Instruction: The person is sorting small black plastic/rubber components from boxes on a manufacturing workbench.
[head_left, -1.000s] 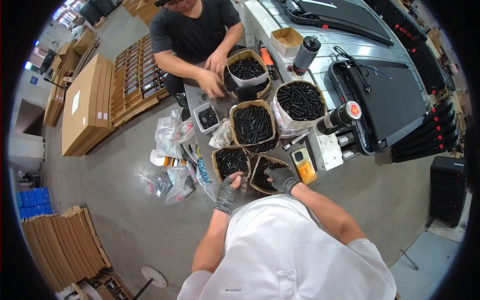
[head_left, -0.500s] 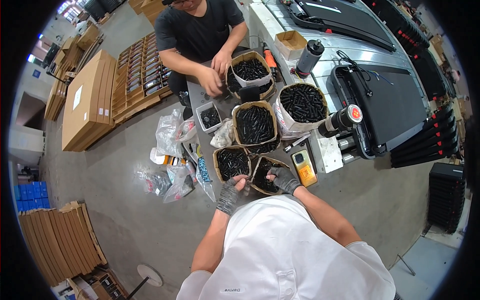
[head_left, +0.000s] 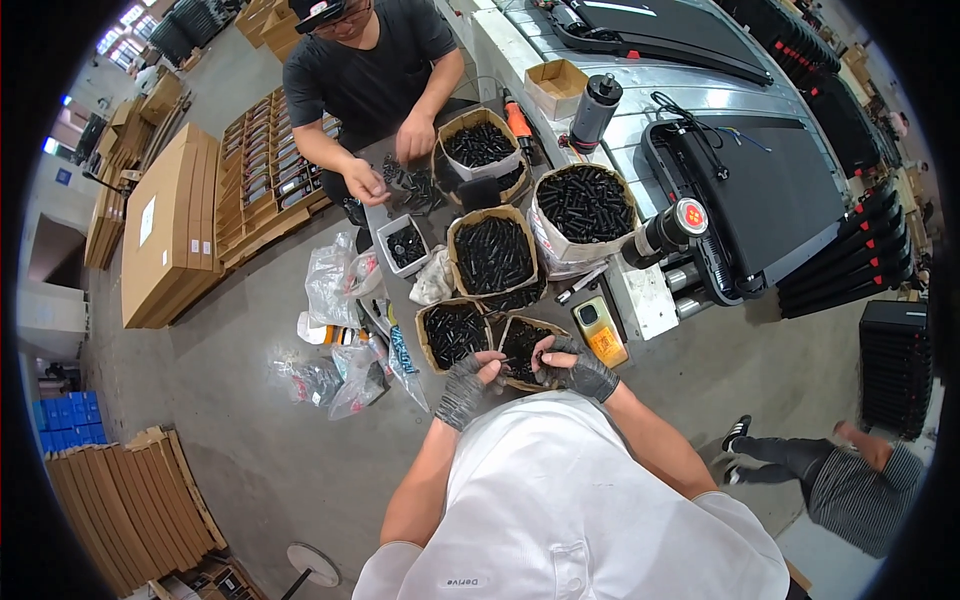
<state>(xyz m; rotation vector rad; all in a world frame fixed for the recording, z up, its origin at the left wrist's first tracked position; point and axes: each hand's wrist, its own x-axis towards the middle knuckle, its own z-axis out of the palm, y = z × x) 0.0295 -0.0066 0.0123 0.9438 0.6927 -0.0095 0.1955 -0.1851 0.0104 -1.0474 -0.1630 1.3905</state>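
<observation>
My left hand (head_left: 472, 388), in a grey fingerless glove, pinches a small dark rod-like part (head_left: 505, 361) between thumb and fingertips. Close by on its right, my right hand (head_left: 582, 370), gloved alike, has its thumb and fingers pinched together; whatever sits between them is too small to make out. Both hands hover at the near rim of a cardboard box (head_left: 524, 340) holding small dark parts. Left of it stands another box (head_left: 452, 334) of black cylindrical pieces. Behind these, a larger box (head_left: 491, 252) is full of similar black pieces.
A white-wrapped box (head_left: 584, 204) and a far box (head_left: 478, 144) hold more black pieces. Nearby are a white bin (head_left: 403, 246), rag (head_left: 432, 279), phone (head_left: 601, 332) and black cylinder (head_left: 668, 233). A co-worker (head_left: 372, 65) sits opposite; another person (head_left: 850, 485) is at right.
My right hand has lifted slightly from the box, nearer my left. The co-worker's hands have moved apart, showing loose dark parts on the table. A person has appeared at right.
</observation>
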